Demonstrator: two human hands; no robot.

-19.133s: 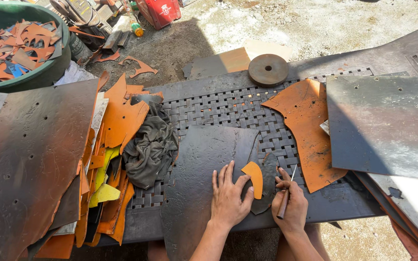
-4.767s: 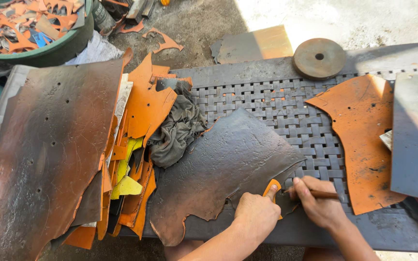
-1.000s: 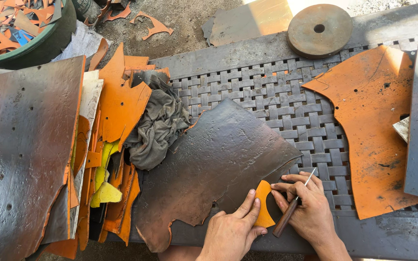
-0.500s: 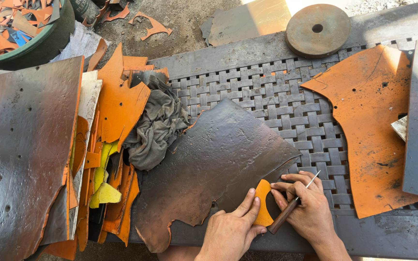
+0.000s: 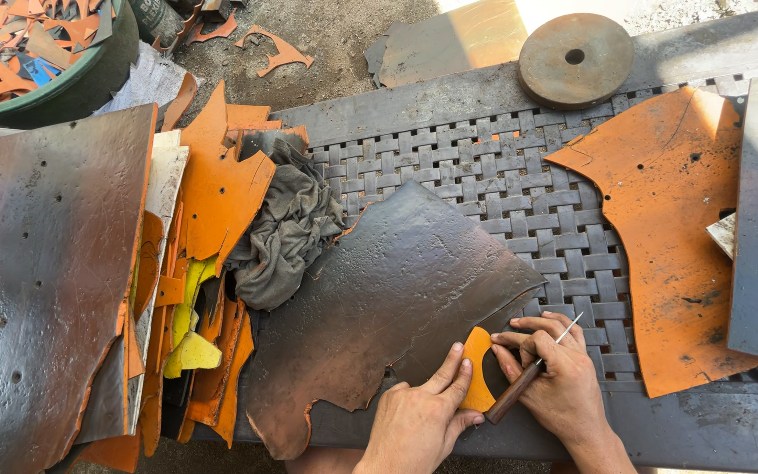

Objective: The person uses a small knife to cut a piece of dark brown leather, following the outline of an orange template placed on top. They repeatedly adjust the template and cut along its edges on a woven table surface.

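Left hand [image 5: 421,420]: fingers flat, pressing orange template [image 5: 477,369] onto dark leather sheet [image 5: 388,303].
Right hand [image 5: 556,377]: closed round wooden-handled awl [image 5: 530,371], tip at template's right edge.
Leather sheet: near-centre of woven bench [image 5: 484,167].
Grey rag [image 5: 287,228]: left of sheet.

Hard daylight from above, sharp and clear across the whole view.

Sun strikes the upper right, where the orange leather sheet [image 5: 660,228] and round metal disc [image 5: 576,60] glow and the ground beyond bleaches almost white. A dull sheen runs over the dark hide [image 5: 396,307] and the big brown sheet [image 5: 41,272] at left. The lower edge of the worktop [image 5: 502,167] lies in softer shade, with short shadows under the left hand [image 5: 418,421] and right hand [image 5: 559,382]. Focus holds sharp throughout; there is no motion blur, and the straight edges bow slightly toward the corners.
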